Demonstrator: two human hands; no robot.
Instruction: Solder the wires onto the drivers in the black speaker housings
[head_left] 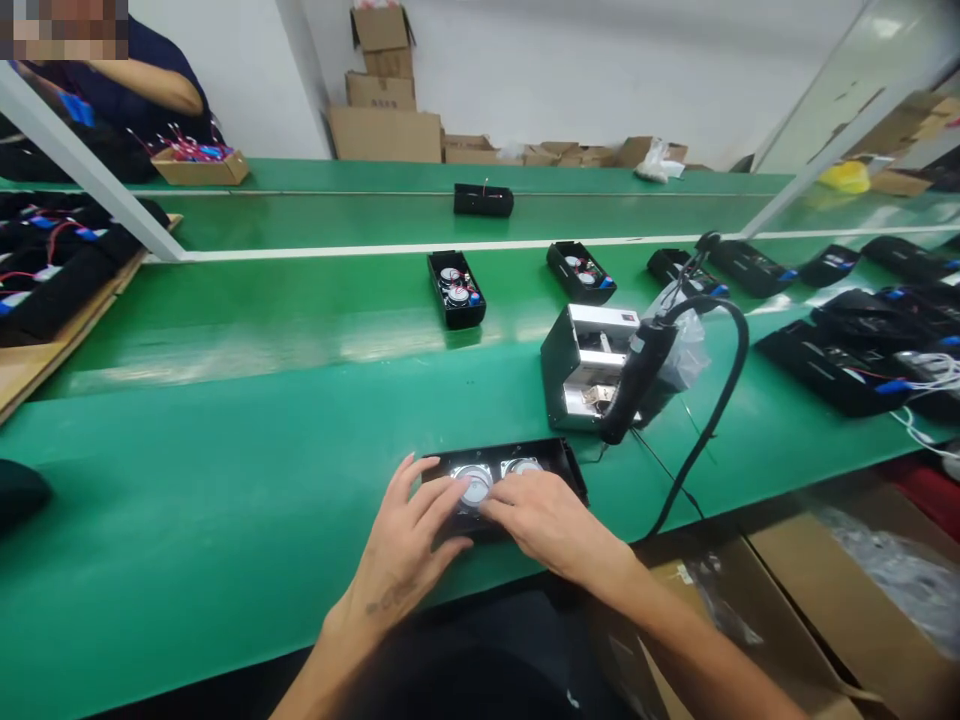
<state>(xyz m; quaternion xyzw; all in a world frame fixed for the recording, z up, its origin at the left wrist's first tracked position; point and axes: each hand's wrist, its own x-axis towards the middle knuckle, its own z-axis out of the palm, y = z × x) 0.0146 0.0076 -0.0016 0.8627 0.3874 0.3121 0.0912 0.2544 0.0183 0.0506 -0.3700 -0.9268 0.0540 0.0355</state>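
A black speaker housing [551,458] lies at the near edge of the green bench, with two round silver speaker drivers [520,466] set in it. My left hand [409,535] rests on its left end with fingers stretched out, fingertips touching the left driver. My right hand [544,520] lies over the middle and right of the housing, fingers curled down onto the drivers. Neither hand lifts anything.
A silver metal box [581,365] with a black handheld tool [637,375] and its cable stands just behind. More black housings [456,288] sit on the green conveyor [300,330] and at right. Another person [142,85] works at far left. Cardboard boxes [847,610] stand by my right.
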